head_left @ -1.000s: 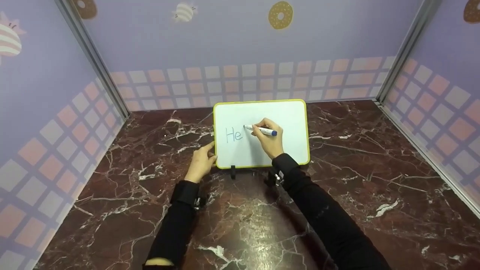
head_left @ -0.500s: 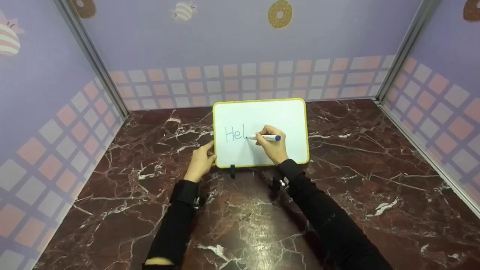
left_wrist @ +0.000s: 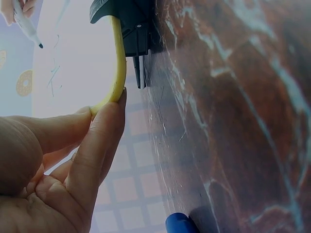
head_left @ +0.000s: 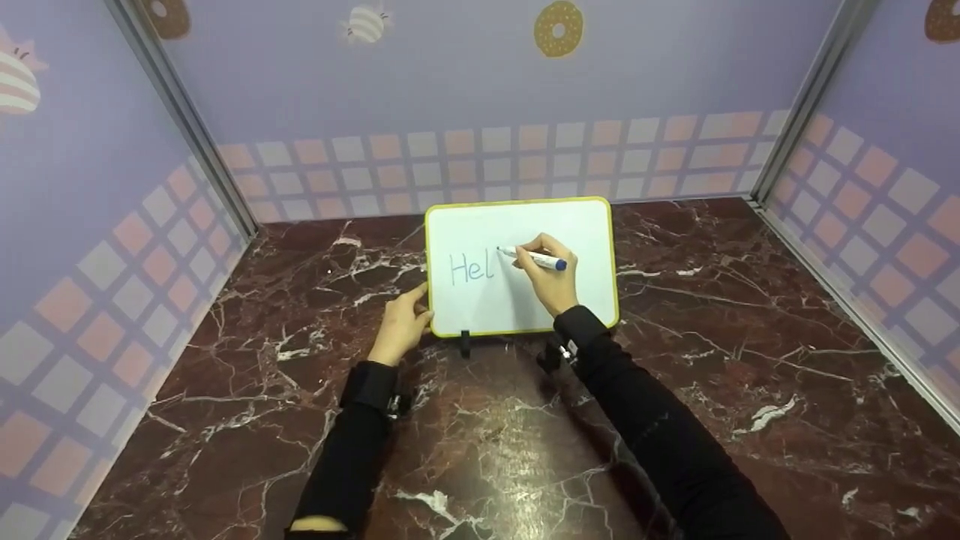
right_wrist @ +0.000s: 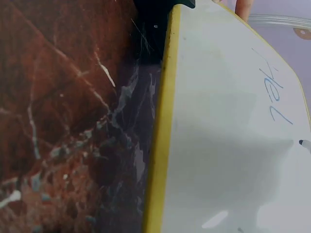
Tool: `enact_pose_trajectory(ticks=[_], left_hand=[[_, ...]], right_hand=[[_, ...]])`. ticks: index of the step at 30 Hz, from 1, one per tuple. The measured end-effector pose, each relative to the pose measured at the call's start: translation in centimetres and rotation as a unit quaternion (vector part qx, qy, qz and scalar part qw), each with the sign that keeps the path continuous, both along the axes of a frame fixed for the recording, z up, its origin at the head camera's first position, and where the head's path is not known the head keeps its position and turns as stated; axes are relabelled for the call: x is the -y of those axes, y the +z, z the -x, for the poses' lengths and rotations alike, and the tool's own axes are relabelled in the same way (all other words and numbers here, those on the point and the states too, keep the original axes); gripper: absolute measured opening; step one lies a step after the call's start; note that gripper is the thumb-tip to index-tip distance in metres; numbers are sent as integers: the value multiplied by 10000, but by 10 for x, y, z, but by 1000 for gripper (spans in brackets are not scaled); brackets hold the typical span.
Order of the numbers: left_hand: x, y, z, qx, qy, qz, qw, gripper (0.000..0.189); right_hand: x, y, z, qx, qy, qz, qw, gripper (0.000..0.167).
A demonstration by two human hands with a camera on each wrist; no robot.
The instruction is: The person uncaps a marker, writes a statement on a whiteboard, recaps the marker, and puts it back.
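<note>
Head view: the right hand (head_left: 553,279) pinches a marker (head_left: 541,259) by the letters "Hel" (head_left: 471,268) on a whiteboard (head_left: 465,229) standing on a table (head_left: 720,375). Left wrist: the left hand (left_wrist: 80,177) pinches the yellow edge (left_wrist: 119,58). Right wrist: the marker's tip (right_wrist: 301,142) is near the "l" (right_wrist: 281,116).

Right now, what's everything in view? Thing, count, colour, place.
Whiteboard: 1, white, yellow-rimmed, centre
Marker: 1, white and blue, before whiteboard
Letters "Hel": 3, blue, whiteboard's left
Stand: 1, black, below whiteboard
Rounded object: 1, blue, left wrist view
Table: 1, dark red, below
Walls: 3, purple, back and sides
Posts: 2, grey, back corners
Wall prints: 5, brown or striped, high
Sleeves: 2, black, foreground
Left hand: 1, bare, pinching whiteboard
Right hand: 1, bare, gripping marker
</note>
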State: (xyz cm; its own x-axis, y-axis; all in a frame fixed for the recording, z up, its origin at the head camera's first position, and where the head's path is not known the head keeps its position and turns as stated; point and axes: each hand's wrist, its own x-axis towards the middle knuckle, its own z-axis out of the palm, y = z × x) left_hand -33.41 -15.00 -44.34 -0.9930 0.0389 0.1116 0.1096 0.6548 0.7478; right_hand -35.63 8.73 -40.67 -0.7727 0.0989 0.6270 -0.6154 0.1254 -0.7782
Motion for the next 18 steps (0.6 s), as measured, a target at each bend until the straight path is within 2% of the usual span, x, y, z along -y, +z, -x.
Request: enact_pose_trajectory(ticks=[8,18], left_hand=[[-1,0,0,9,-83,-82,9999,57],[1,-2,1,-8,-116,-148,9998,57]], right_hand=[[2,0,0,120,-143,-162,9997,11],[-3,-9,-10,32,-13,-507,9987,16]])
